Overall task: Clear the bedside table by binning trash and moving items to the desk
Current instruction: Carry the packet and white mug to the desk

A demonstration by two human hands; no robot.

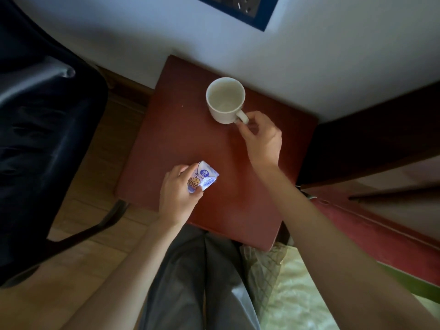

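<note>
A white mug (225,98) stands upright and looks empty on the far part of the reddish-brown bedside table (181,129). My right hand (260,136) pinches the mug's handle between thumb and fingers. Nearer me, at the table's left front, lies a small white and purple packet (204,178) with a cartoon print. My left hand (178,191) has its fingers closed around the packet's left side, and the packet still looks close to the tabletop.
A dark chair (40,129) stands close on the left over the wooden floor. A bed frame (371,148) and bedding (292,294) border the table on the right. The white wall behind carries a blue socket panel (240,8). My grey trousers show below.
</note>
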